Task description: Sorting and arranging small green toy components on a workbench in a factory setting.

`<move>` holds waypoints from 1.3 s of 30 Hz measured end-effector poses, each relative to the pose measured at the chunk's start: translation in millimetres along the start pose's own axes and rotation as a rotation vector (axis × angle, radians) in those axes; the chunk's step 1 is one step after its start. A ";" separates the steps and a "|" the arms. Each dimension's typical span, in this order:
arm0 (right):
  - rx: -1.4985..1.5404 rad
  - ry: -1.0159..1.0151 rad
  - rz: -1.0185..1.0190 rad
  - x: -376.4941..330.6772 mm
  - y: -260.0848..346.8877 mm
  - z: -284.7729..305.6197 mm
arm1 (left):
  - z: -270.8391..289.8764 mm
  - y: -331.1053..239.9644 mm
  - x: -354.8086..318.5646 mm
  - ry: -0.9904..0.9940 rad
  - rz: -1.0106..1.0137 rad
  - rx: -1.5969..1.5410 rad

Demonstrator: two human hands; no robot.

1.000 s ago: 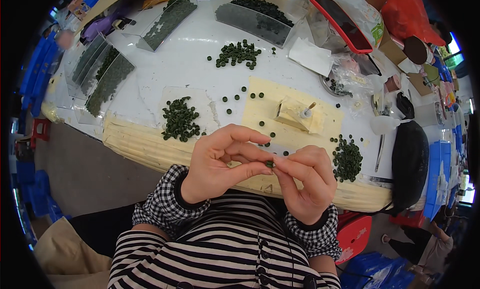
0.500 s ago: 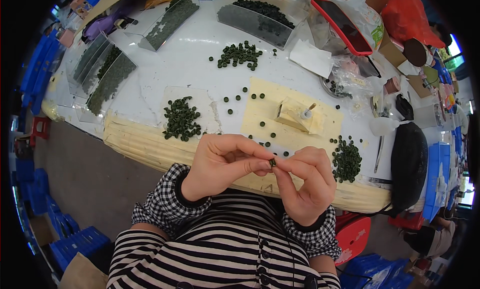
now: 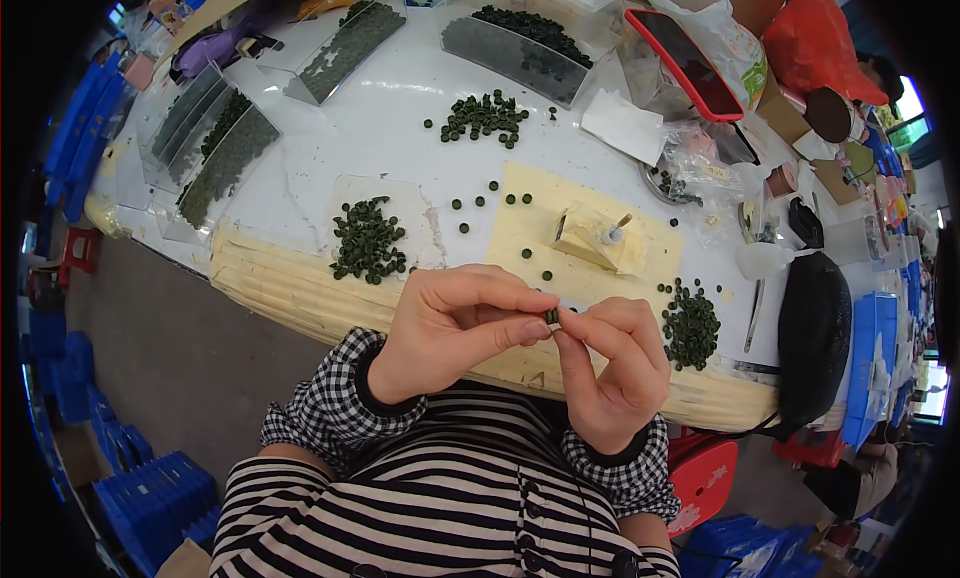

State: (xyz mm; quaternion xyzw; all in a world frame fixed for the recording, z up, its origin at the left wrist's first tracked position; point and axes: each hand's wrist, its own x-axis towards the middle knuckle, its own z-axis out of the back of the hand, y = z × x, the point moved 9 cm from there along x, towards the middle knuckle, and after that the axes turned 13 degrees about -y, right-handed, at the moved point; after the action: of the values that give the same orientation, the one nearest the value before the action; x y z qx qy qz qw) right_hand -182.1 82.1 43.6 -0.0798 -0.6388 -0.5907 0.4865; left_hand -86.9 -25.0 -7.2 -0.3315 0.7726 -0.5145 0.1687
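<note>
Between the fingertips of my left hand (image 3: 465, 323) and my right hand (image 3: 615, 363) is a small dark green ring-like part (image 3: 551, 317). Both hands pinch it from opposite sides, just above the table's near edge. Left of my hands a pile of similar dark green parts (image 3: 367, 240) lies on a clear sheet, and another pile (image 3: 691, 326) sits to the right. Beyond my hands, a yellowish block with a short upright peg (image 3: 612, 234) stands on a cream sheet (image 3: 510, 240). A few loose green parts (image 3: 527, 253) lie around it.
A third pile of green parts (image 3: 484, 117) lies farther back. Clear bins (image 3: 515, 58) of parts line the far side. A red-cased phone (image 3: 685, 66) leans at the back right. Tweezers (image 3: 757, 310) and a black bag (image 3: 815, 338) are at the right edge.
My hands have stayed together, and the pinched part has turned slightly between the fingertips. The whole view has shifted a little.
</note>
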 end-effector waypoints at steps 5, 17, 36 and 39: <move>0.000 0.009 -0.005 -0.1 -0.3 0.2 | 0.1 -5.5 1.6 -0.012 -0.064 0.104; 0.016 -0.016 -0.097 0.1 -7.6 1.1 | -8.1 -21.5 -3.9 -0.038 -0.359 0.392; 0.002 0.011 0.025 0.2 -2.5 -2.5 | -8.0 -13.0 -6.8 -0.032 -0.277 0.339; -0.004 0.000 0.026 -1.1 -3.1 -1.5 | -10.0 -13.8 -6.8 -0.023 -0.292 0.347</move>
State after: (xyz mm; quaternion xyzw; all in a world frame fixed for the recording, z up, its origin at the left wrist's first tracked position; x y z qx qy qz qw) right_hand -182.8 80.4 40.5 -0.0893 -0.6366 -0.5856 0.4938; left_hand -83.4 -16.9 8.9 -0.4119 0.6141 -0.6549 0.1559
